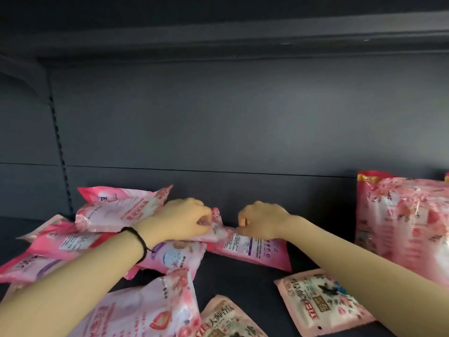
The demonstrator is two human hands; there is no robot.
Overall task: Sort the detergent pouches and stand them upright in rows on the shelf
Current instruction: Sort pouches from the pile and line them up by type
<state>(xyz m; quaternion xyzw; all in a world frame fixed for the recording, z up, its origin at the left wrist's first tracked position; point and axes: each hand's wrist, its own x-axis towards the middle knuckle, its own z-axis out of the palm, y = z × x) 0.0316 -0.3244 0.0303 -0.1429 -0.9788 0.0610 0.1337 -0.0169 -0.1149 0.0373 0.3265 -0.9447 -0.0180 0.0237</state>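
Several pink detergent pouches lie flat in a heap [80, 229] on the left of the dark shelf [238, 276]. My left hand [187, 218] grips the upper corner of one pink pouch [252, 249] lying at the shelf's middle. My right hand [261, 218] pinches the same pouch's top edge, fingers curled. Upright pink pouches [401, 224] stand at the right against the back panel. Two paler pouches with dark print lie flat near the front, one at the right [320, 300] and one at the middle [226, 319].
The dark back panel [218, 122] rises behind the pouches, with a slotted upright [59, 147] at the left. An upper shelf [243, 37] hangs overhead. Bare shelf surface shows between the middle pouch and the upright ones.
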